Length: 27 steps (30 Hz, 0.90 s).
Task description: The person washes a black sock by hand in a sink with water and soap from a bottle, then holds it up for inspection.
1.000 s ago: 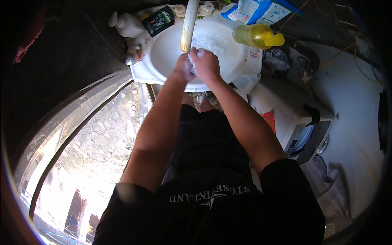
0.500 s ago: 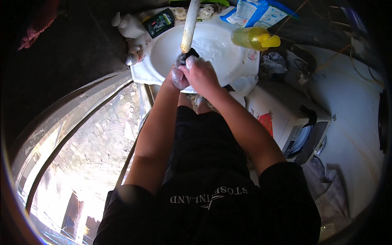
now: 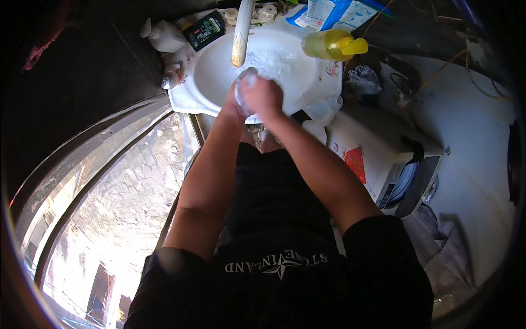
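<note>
Right hand [image 3: 265, 96] over basin [image 3: 301, 74], shirt [image 3: 323, 296] lettered

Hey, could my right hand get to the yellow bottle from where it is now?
Probably yes: only the white sink shows between your right hand and the yellow bottle, though that hand would first have to come away from your left hand.

Note white suds [image 3: 241, 98] on left hand [image 3: 235, 102], right hand [image 3: 266, 96] blurred and lying against it. See white oval sink [image 3: 212, 68] beneath both, with frothy white patch [image 3: 268, 58] just beyond them.
</note>
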### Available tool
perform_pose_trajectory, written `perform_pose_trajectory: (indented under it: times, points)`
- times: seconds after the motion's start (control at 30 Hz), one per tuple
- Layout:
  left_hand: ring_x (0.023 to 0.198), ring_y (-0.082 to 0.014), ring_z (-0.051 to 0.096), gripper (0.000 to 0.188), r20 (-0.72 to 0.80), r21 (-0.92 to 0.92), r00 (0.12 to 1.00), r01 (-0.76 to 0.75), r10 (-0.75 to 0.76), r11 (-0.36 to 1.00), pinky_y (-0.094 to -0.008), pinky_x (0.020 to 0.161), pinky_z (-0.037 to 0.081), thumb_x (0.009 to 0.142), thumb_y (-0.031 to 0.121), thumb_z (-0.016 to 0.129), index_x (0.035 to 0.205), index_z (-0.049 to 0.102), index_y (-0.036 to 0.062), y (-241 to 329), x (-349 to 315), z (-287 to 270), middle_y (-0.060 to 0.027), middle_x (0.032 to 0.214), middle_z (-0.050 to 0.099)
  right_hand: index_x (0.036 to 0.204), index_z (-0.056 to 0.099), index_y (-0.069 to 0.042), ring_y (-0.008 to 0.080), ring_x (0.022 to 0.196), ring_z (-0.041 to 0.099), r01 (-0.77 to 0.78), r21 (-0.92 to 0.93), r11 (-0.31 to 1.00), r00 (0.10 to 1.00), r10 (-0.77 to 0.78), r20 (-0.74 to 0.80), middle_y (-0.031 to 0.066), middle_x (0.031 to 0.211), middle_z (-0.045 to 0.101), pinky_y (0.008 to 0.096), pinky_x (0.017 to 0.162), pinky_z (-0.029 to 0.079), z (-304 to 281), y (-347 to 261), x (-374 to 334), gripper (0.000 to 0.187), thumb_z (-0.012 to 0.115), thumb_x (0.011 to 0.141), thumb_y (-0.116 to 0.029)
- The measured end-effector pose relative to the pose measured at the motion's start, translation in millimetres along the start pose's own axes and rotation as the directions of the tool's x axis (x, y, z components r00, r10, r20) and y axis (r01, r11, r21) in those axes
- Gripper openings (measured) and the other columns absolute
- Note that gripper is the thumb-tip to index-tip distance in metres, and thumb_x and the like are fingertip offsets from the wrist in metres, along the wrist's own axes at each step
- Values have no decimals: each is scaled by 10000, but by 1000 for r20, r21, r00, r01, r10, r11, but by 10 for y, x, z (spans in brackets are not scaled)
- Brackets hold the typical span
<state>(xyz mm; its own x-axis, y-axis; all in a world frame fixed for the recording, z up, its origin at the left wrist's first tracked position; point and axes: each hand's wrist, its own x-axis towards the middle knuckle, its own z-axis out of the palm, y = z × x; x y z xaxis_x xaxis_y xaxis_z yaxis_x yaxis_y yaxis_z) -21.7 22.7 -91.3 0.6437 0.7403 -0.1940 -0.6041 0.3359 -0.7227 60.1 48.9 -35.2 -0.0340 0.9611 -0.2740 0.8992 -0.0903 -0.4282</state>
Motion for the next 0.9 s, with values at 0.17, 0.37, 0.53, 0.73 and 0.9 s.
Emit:
perform_pose_trajectory:
  times: [0.17,0.37,0.53,0.73,0.9]
  points:
    - [706,-221,621,304,-216,699,938,-45,270,714,-368,623,521,1001,429,436,944,563,159,370,-101,35,-28,772,619,900,731,-111,431,772,674,-155,229,961,982,126,137,232,787,685,498,741,547,-167,-101,-90,319,614,855,-404]
    - [714,-215,613,339,-120,918,698,-193,706,347,-364,628,517,1009,392,446,986,612,98,18,175,6,-73,860,633,802,677,-65,422,730,669,-249,543,802,963,264,51,231,727,668,492,714,541,-203,268,180,410,563,919,-441]
    - [641,-205,561,360,-325,846,692,-93,645,525,-352,562,464,993,453,468,982,610,122,82,164,42,-43,772,593,738,674,11,432,780,673,-83,266,960,993,58,99,264,761,668,486,738,539,-378,-157,-113,470,585,904,-420]
    - [577,-198,523,362,-288,830,684,-171,670,532,-360,496,432,967,457,500,957,593,108,37,140,272,-44,718,537,799,695,34,422,849,676,-224,264,938,974,209,85,275,857,676,479,790,529,-114,-150,-5,391,575,893,-326]
    - [762,-248,579,203,-370,929,473,197,800,313,-384,697,484,964,299,491,892,579,131,-507,302,472,-75,839,608,779,697,23,422,847,673,-421,437,795,904,404,137,276,831,669,494,791,519,-205,245,362,409,509,920,-312]
